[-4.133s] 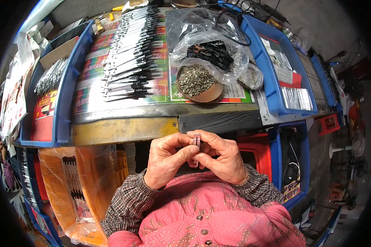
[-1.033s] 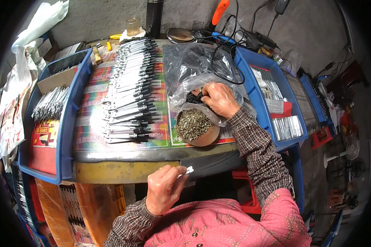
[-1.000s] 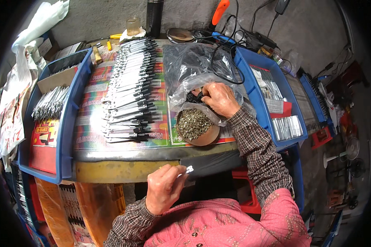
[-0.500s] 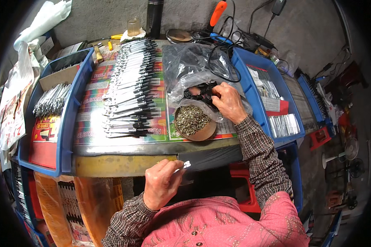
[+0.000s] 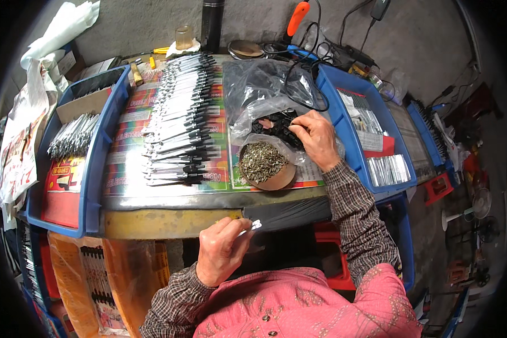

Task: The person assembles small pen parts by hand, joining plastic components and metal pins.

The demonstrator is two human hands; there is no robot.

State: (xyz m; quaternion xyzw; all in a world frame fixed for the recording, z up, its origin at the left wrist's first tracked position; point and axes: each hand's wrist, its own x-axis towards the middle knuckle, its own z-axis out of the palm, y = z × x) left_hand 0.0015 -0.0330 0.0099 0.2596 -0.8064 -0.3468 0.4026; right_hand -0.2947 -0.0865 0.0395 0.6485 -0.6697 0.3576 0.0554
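Observation:
My left hand (image 5: 222, 250) is closed in front of the table edge, and the tips of small white tube-like pieces (image 5: 256, 225) stick out beyond its fingers. My right hand (image 5: 318, 138) is over an opened clear plastic bag (image 5: 245, 121) with small black plastic parts (image 5: 276, 125). Its thumb and forefinger are pinched together at the right side of these parts; what lies between the fingertips is too small to make out. Just in front of the bag is a round dish (image 5: 281, 179) of small brass-coloured metal pieces (image 5: 262, 161).
A long row of white-and-black pens (image 5: 183, 121) lies left of the bag. Blue trays stand at the left (image 5: 104, 146) and right (image 5: 335, 110), both with thin silvery pieces. A black cable (image 5: 285, 84) loops over the bag. Behind rises a grey wall (image 5: 141, 25).
My right hand has drawn back slightly to the right, out from the black parts, and its fingertips show more. The left hand stays nearly still with the white pieces.

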